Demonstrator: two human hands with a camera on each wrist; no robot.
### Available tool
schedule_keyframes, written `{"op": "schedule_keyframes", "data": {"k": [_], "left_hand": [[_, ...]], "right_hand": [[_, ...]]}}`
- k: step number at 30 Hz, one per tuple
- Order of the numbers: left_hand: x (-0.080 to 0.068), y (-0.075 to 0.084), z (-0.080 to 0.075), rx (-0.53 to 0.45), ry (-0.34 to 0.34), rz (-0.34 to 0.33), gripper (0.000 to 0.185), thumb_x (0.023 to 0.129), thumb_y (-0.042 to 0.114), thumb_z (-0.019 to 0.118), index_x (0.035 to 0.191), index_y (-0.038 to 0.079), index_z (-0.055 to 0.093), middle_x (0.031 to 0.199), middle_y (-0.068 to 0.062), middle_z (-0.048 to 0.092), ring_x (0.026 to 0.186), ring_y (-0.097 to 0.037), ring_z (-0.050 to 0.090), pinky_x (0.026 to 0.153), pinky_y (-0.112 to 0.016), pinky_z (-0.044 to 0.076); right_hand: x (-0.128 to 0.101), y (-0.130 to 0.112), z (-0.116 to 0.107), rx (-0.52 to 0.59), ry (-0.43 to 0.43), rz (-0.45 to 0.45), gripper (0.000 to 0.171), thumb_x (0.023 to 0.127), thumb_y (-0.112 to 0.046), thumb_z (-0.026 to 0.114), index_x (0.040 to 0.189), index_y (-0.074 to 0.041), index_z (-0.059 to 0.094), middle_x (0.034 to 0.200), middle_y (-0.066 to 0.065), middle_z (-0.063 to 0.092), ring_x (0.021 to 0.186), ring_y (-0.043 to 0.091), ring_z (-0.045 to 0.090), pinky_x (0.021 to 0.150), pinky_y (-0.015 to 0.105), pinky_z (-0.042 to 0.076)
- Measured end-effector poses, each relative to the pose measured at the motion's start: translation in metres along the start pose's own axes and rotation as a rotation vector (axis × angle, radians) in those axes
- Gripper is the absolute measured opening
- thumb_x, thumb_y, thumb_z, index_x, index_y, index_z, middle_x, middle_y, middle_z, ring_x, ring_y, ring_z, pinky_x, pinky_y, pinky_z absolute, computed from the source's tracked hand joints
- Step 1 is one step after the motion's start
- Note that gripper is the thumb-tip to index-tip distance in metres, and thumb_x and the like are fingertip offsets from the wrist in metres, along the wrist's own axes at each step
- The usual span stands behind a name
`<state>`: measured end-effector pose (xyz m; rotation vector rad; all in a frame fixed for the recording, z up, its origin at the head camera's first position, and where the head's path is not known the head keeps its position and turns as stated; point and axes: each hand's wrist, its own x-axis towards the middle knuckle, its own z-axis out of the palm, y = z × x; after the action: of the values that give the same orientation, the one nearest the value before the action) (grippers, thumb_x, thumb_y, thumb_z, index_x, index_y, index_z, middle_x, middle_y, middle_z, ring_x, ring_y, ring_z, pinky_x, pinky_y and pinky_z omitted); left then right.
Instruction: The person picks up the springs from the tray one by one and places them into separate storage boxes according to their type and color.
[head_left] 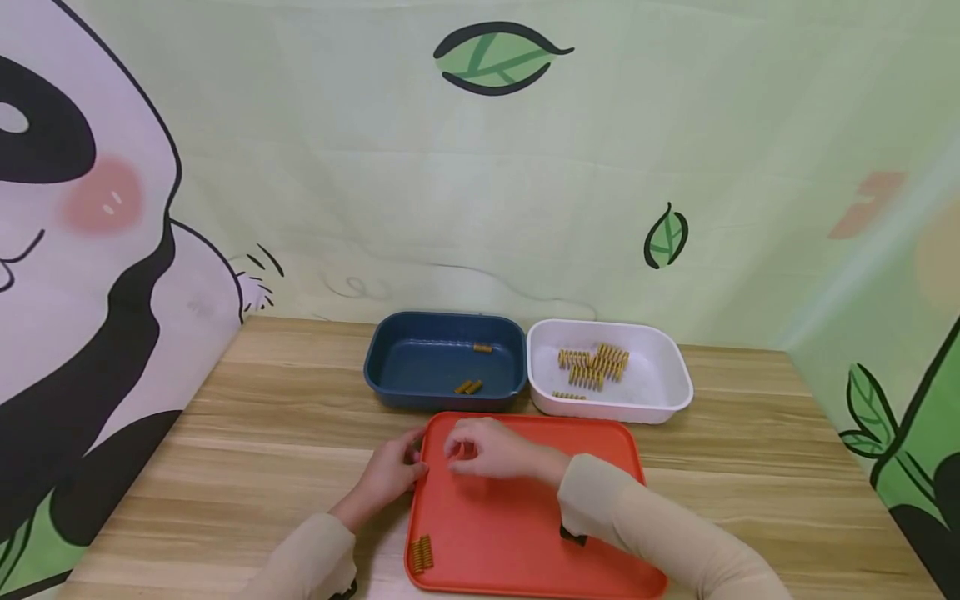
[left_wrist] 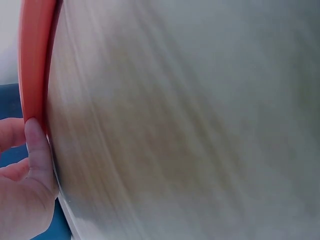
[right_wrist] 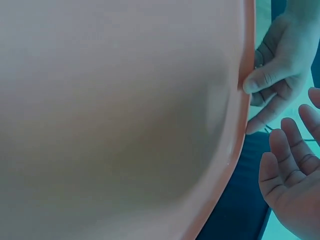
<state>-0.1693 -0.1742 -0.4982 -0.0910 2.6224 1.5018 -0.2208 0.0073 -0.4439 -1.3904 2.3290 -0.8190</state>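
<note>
An orange tray (head_left: 525,517) lies on the wooden table (head_left: 262,433) in front of me. My left hand (head_left: 390,473) pinches the tray's left rim near its far corner. The thumb (right_wrist: 265,76) lies on the rim (right_wrist: 245,107) with the fingers curled beside it. My right hand (head_left: 483,446) hovers over the tray's far left part. Its fingers are relaxed and its palm (right_wrist: 292,175) is bare. Two yellow springs (head_left: 421,554) lie at the tray's near left corner. In the left wrist view the thumb (left_wrist: 37,150) touches the tray edge (left_wrist: 32,60).
Behind the tray stand a dark blue bin (head_left: 375,367) holding three small springs (head_left: 468,387) and a white bin (head_left: 675,375) holding several larger springs (head_left: 592,367). Printed backdrop walls close the table at the back and both sides.
</note>
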Motion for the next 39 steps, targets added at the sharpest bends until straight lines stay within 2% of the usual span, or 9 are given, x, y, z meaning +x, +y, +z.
{"op": "schedule_keyframes", "data": {"k": [4,12,20,27,34,39], "left_hand": [[0.000,0.000,0.000,0.005,0.005,0.004,0.050,0.077,-0.005,0.058,0.125,0.000,0.046,0.072,-0.005,0.048,0.056,-0.012,0.045,0.048,-0.024,0.045],[0.000,0.001,0.000,0.018,0.011,0.008,0.050,0.077,-0.005,0.058,0.125,0.000,0.047,0.071,-0.004,0.047,0.056,-0.012,0.045,0.048,-0.023,0.045],[0.000,0.001,0.000,0.029,0.008,0.016,0.050,0.077,-0.006,0.057,0.126,0.001,0.046,0.071,-0.005,0.047,0.056,-0.013,0.045,0.049,-0.023,0.045],[-0.002,0.001,0.000,0.042,0.015,0.024,0.051,0.077,-0.006,0.057,0.126,0.002,0.047,0.071,-0.005,0.048,0.055,-0.012,0.045,0.048,-0.023,0.044],[-0.001,0.001,0.000,0.055,0.019,0.026,0.050,0.076,-0.005,0.058,0.125,0.002,0.047,0.072,-0.005,0.049,0.055,-0.012,0.045,0.048,-0.023,0.044],[-0.002,0.002,-0.001,0.062,0.024,0.031,0.051,0.076,-0.005,0.059,0.125,0.001,0.048,0.071,-0.005,0.048,0.055,-0.013,0.045,0.048,-0.023,0.043]], "right_hand": [[-0.001,-0.002,0.003,-0.007,-0.043,-0.006,0.012,0.080,-0.016,0.062,0.090,-0.009,0.063,0.088,0.004,0.059,0.080,0.019,0.054,0.074,0.022,0.046],[-0.003,-0.009,0.007,0.004,-0.095,0.007,0.016,0.080,-0.019,0.063,0.093,-0.010,0.064,0.089,0.001,0.058,0.080,0.015,0.054,0.072,0.016,0.045],[-0.004,-0.015,0.013,0.012,-0.137,-0.060,0.017,0.079,-0.018,0.064,0.093,-0.009,0.064,0.091,0.003,0.059,0.080,0.014,0.054,0.074,0.017,0.045],[-0.005,-0.015,0.020,0.005,-0.192,-0.040,0.017,0.079,-0.020,0.064,0.095,-0.014,0.063,0.091,-0.005,0.057,0.080,0.007,0.051,0.074,0.013,0.042],[-0.006,-0.018,0.023,0.009,-0.223,-0.044,0.018,0.079,-0.018,0.064,0.096,-0.013,0.063,0.093,-0.002,0.058,0.079,0.008,0.051,0.071,0.011,0.041],[-0.005,-0.018,0.026,-0.011,-0.258,-0.080,0.019,0.080,-0.018,0.063,0.098,-0.013,0.062,0.095,-0.002,0.059,0.082,0.007,0.049,0.073,0.011,0.040]]}}
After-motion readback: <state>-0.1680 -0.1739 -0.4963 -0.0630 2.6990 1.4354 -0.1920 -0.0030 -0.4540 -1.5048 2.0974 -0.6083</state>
